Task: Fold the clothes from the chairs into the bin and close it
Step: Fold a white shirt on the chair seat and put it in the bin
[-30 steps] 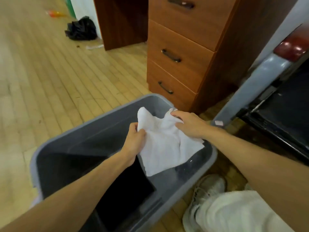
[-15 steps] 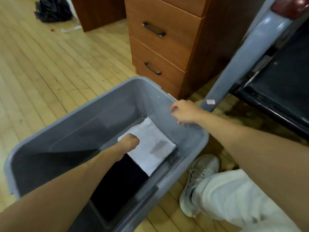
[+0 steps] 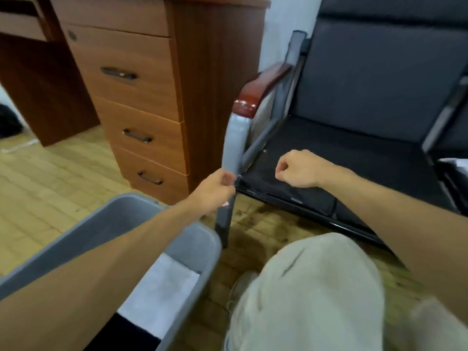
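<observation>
The grey bin point(image 3: 192, 249) stands at the lower left with no lid on it. Inside lie a folded white cloth point(image 3: 164, 287) and, beside it, a black cloth point(image 3: 126, 333). My left hand point(image 3: 215, 188) hovers above the bin's far corner, in front of the chair's grey front post point(image 3: 234, 145), fingers loosely curled and holding nothing. My right hand point(image 3: 296, 171) hangs over the front of the black chair seat point(image 3: 342, 158), loosely curled too and holding nothing. A bit of white fabric point(image 3: 455, 164) shows at the right edge on the neighbouring seat.
A wooden drawer cabinet point(image 3: 136, 97) stands just behind the bin, left of the chair. The chair has a red-brown armrest point(image 3: 260, 89) and a dark backrest. My knee in pale trousers point(image 3: 316, 287) and a shoe are right of the bin, on the wooden floor.
Both hands have let go of the white cloth, which now lies folded in the bin. They have risen out of the bin toward the chair, and my view has swung up and right.
</observation>
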Motion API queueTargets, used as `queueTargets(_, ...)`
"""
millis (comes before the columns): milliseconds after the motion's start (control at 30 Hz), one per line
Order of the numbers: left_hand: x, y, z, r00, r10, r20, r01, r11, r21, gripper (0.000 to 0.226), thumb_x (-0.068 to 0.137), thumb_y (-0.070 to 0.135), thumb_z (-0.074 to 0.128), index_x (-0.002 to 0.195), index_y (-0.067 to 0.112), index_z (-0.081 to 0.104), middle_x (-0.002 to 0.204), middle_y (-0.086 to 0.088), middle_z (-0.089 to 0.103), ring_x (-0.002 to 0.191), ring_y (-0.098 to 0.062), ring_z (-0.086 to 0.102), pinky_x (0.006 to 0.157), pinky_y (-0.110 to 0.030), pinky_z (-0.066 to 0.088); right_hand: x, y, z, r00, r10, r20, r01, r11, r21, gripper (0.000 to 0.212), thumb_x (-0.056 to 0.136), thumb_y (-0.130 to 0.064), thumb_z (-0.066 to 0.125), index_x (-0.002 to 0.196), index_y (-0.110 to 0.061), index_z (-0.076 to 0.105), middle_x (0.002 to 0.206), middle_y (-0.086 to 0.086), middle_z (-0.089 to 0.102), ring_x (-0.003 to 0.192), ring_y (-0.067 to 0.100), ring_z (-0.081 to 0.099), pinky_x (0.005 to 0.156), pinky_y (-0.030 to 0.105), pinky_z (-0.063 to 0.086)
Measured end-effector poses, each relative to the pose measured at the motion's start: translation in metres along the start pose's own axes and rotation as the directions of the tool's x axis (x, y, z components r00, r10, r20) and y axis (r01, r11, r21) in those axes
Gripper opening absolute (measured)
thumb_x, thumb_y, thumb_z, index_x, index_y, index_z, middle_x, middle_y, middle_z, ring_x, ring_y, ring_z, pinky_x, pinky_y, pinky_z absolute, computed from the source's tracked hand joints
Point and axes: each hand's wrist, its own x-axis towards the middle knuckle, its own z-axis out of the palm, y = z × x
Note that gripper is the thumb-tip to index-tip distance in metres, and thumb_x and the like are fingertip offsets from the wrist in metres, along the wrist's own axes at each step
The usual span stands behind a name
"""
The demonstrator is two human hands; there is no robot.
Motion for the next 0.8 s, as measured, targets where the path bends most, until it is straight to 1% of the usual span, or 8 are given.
queueTargets(67, 0.009, 0.029, 0.025, 0.998, 0.055, -0.016, -0.055, 0.998, -0.015, 0.025, 0.093, 0.005, 0.052, 0.115, 0.016, 0.054, 0.096, 0.003, 0.055, 0.091, -0.016, 0.056, 0.083, -0.032, 0.047, -0.017, 0.041, -0.008, 0.995, 0.072, -0.061, -0.072, 0.997, 0.009, 0.022, 0.095, -0.020, 0.050, 0.109, -0.017, 0.066, 0.111, 0.005, 0.064, 0.102, 0.026, 0.059, 0.088, 0.037, 0.051)
queueTargets(133, 0.020, 0.055, 0.052, 0.994, 0.104, 0.032, -0.104, 0.995, 0.000, 0.023, 0.092, 0.006, 0.054, 0.110, 0.019, 0.055, 0.094, 0.002, 0.057, 0.087, -0.015, 0.057, 0.085, -0.034, 0.048, -0.034, 0.083, -0.010, 0.981, 0.152, -0.117, -0.155, 0.988, -0.015, 0.023, 0.093, -0.019, 0.049, 0.110, -0.018, 0.064, 0.113, 0.006, 0.062, 0.100, 0.028, 0.060, 0.087, 0.041, 0.053)
queueTargets(233, 0.039, 0.095, 0.090, 0.976, 0.191, 0.106, -0.198, 0.978, 0.061, 0.020, 0.091, 0.008, 0.055, 0.104, 0.022, 0.059, 0.092, 0.003, 0.060, 0.081, -0.013, 0.057, 0.078, -0.029, 0.047, -0.056, 0.142, -0.013, 0.945, 0.280, -0.166, -0.282, 0.959, 0.013, 0.023, 0.092, -0.020, 0.049, 0.111, -0.015, 0.062, 0.111, 0.007, 0.062, 0.097, 0.028, 0.061, 0.087, 0.043, 0.053)
queueTargets(333, 0.059, 0.133, 0.131, 0.943, 0.257, 0.209, -0.282, 0.954, 0.101, 0.017, 0.091, 0.012, 0.055, 0.099, 0.026, 0.062, 0.094, 0.002, 0.063, 0.083, -0.014, 0.058, 0.071, -0.025, 0.045, -0.072, 0.191, -0.013, 0.904, 0.383, -0.188, -0.366, 0.923, 0.119, 0.030, 0.092, -0.023, 0.052, 0.120, -0.015, 0.057, 0.115, 0.007, 0.061, 0.102, 0.028, 0.059, 0.089, 0.042, 0.051)
queueTargets(433, 0.074, 0.170, 0.176, 0.900, 0.281, 0.333, -0.348, 0.923, 0.164, 0.015, 0.092, 0.019, 0.055, 0.102, 0.025, 0.063, 0.098, 0.007, 0.062, 0.092, -0.010, 0.058, 0.071, -0.020, 0.044, -0.084, 0.234, -0.004, 0.855, 0.476, -0.207, -0.435, 0.874, 0.215, 0.032, 0.091, -0.025, 0.054, 0.121, -0.015, 0.055, 0.116, 0.009, 0.061, 0.104, 0.029, 0.059, 0.090, 0.041, 0.051)
queueTargets(600, 0.080, 0.193, 0.255, 0.882, 0.303, 0.362, -0.379, 0.911, 0.161, 0.014, 0.091, 0.033, 0.053, 0.096, 0.027, 0.064, 0.095, 0.008, 0.065, 0.089, -0.011, 0.060, 0.077, -0.029, 0.046, -0.101, 0.290, 0.010, 0.785, 0.577, -0.224, -0.517, 0.811, 0.276, 0.034, 0.090, -0.034, 0.059, 0.118, -0.014, 0.057, 0.115, 0.009, 0.064, 0.111, 0.030, 0.057, 0.091, 0.038, 0.049)
queueTargets(700, 0.077, 0.193, 0.295, 0.840, 0.339, 0.423, -0.460, 0.859, 0.224, 0.012, 0.090, 0.035, 0.055, 0.093, 0.029, 0.065, 0.095, 0.012, 0.064, 0.089, -0.010, 0.061, 0.083, -0.032, 0.051, -0.115, 0.319, 0.010, 0.684, 0.643, -0.346, -0.551, 0.765, 0.332, 0.031, 0.090, -0.037, 0.059, 0.113, -0.015, 0.060, 0.111, 0.009, 0.066, 0.108, 0.030, 0.059, 0.086, 0.037, 0.049)
queueTargets(800, 0.076, 0.201, 0.321, 0.792, 0.380, 0.478, -0.494, 0.859, 0.135, 0.014, 0.092, 0.033, 0.056, 0.097, 0.027, 0.067, 0.096, 0.013, 0.064, 0.091, -0.007, 0.060, 0.081, -0.026, 0.050, -0.133, 0.351, 0.014, 0.568, 0.714, -0.409, -0.596, 0.699, 0.394, 0.037, 0.093, -0.034, 0.057, 0.123, -0.013, 0.057, 0.114, 0.012, 0.064, 0.111, 0.029, 0.057, 0.092, 0.038, 0.047)
